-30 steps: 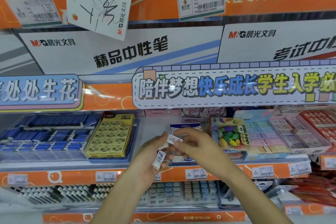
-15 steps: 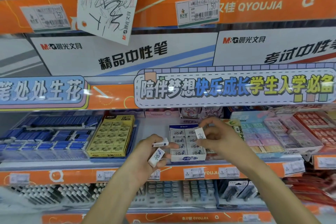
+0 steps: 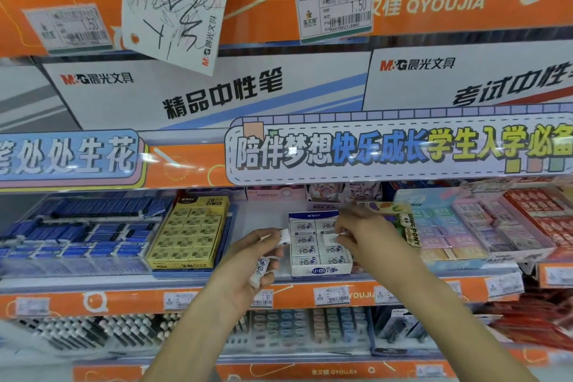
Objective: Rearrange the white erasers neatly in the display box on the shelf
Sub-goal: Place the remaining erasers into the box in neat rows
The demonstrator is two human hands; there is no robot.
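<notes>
A white display box (image 3: 322, 270) with blue print stands on the middle shelf, holding rows of white erasers (image 3: 305, 240). My left hand (image 3: 251, 267) hovers just left of the box and grips two white erasers, one (image 3: 262, 270) in the palm and one (image 3: 283, 236) at the fingertips. My right hand (image 3: 369, 237) reaches over the box's right column and pinches a white eraser (image 3: 330, 239) that sits tilted on the rows.
A yellow 2B eraser box (image 3: 189, 231) stands left of the display box, with blue erasers (image 3: 77, 232) further left. Pastel eraser boxes (image 3: 459, 226) and a fruit pack crowd the right. The orange shelf edge (image 3: 93, 301) carries price tags.
My right hand has carried its eraser from in front of my left hand to the box and lowered it onto the right column. My left hand has kept its two erasers.
</notes>
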